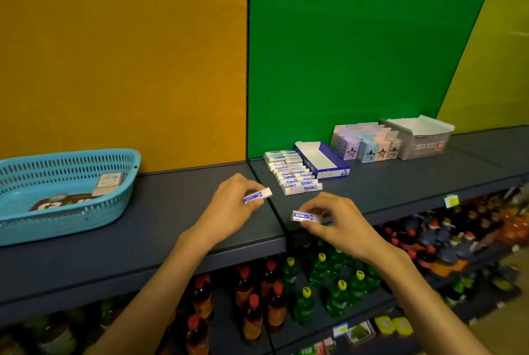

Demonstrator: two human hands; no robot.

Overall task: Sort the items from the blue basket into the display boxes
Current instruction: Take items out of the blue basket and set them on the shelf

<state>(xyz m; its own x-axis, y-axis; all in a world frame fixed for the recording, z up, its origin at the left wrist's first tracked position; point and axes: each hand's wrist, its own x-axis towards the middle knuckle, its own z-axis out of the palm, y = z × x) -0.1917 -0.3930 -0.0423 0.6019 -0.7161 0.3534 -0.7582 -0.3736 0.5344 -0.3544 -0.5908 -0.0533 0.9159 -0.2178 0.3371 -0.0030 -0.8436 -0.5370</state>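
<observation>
Two hands each hold one white eraser, the left hand (232,200) with one eraser (257,195) and the right hand (335,220) with another (306,216). One blue basket (68,211) sits on the shelf, and three display boxes stand along it: blue-and-white (322,164), pastel (365,141) and grey (420,140). The eraser stack (292,173) is too blurred to count.

green bottles (337,277) and seemingly brown-drink bottles (252,306) on lower shelves (355,323)

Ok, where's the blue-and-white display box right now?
In the head view, the display box sits right of centre on the shelf, between the rows of erasers and the pastel packs.
</observation>
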